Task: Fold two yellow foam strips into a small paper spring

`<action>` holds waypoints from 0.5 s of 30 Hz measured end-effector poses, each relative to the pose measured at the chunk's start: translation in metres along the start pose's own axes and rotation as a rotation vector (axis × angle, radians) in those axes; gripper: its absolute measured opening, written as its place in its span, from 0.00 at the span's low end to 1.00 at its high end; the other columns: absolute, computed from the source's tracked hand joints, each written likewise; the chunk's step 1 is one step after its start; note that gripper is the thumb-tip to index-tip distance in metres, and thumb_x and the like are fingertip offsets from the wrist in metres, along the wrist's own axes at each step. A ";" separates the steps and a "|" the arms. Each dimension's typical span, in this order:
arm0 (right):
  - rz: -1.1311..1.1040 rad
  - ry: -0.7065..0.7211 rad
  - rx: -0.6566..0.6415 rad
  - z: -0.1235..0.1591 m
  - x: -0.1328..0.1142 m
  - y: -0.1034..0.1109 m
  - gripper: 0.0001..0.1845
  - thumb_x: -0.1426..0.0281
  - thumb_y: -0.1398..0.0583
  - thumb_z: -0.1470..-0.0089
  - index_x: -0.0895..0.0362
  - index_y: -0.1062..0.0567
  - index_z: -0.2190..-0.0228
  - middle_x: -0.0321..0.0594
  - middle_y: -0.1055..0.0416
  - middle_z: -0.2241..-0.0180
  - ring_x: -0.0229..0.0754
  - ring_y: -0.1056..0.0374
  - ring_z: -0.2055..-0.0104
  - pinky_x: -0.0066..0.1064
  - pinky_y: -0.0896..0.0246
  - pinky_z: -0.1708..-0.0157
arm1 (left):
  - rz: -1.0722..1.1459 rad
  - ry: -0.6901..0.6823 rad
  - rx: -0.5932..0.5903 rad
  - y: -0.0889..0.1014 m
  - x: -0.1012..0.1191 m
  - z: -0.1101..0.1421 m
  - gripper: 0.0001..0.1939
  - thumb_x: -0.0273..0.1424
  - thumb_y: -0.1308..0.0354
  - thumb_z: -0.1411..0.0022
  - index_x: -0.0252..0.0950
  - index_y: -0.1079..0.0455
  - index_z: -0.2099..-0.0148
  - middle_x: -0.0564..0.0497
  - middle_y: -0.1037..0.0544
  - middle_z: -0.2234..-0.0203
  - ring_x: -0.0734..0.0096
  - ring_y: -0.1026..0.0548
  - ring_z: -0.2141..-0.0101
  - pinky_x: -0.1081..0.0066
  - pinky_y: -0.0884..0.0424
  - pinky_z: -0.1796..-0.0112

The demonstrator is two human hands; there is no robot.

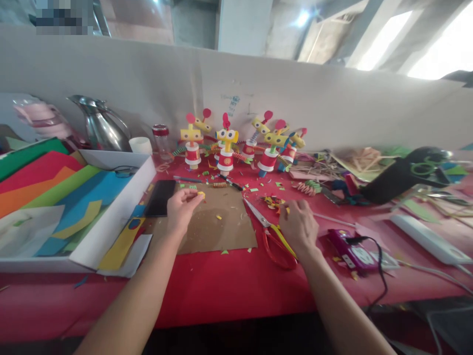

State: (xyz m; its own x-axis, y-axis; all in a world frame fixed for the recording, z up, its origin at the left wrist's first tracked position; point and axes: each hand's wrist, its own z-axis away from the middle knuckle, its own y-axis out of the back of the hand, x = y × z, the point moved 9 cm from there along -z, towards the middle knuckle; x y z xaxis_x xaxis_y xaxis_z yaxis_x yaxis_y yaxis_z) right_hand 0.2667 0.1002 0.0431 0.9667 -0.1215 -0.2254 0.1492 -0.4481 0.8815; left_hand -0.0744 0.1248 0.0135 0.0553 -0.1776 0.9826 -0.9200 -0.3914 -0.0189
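Observation:
My left hand [180, 209] is closed in a pinch over the left part of a brown cardboard sheet [232, 231]. Between its fingertips is a small yellow paper piece [201, 195]. My right hand [300, 226] is right of the cardboard, its fingers curled down beside a pile of small coloured paper scraps [272, 201]. Its fingertips come together at the pile's edge; what they hold, if anything, is too small to name. Red-handled scissors [264, 222] lie just left of this hand, with a yellow-handled tool [284, 240] against them. A tiny yellow scrap [219, 217] rests on the cardboard.
Several paper-cup robot figures [226, 160] stand at the back by the wall. A white box [111, 217] of coloured paper is on the left, near a black phone [160, 197]. A purple device [353, 251] with a cable and a white power strip [430, 239] lie right.

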 end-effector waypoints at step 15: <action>-0.373 0.719 -0.248 0.090 -0.126 -0.037 0.11 0.72 0.49 0.39 0.58 0.29 0.70 0.42 0.31 0.70 0.42 0.34 0.66 0.31 0.40 0.65 | -1.226 -0.996 -0.593 -0.059 0.040 0.079 0.08 0.22 0.50 0.39 0.33 0.30 0.62 0.44 0.22 0.65 0.63 0.25 0.62 0.64 0.30 0.59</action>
State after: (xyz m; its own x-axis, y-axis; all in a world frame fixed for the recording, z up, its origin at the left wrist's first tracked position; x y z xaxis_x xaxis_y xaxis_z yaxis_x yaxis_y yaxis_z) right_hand 0.1210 0.0525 0.0018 0.7295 0.6265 -0.2745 0.4444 -0.1291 0.8865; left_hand 0.0130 0.0699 0.0396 0.7905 -0.5985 -0.1305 -0.1480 -0.3933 0.9074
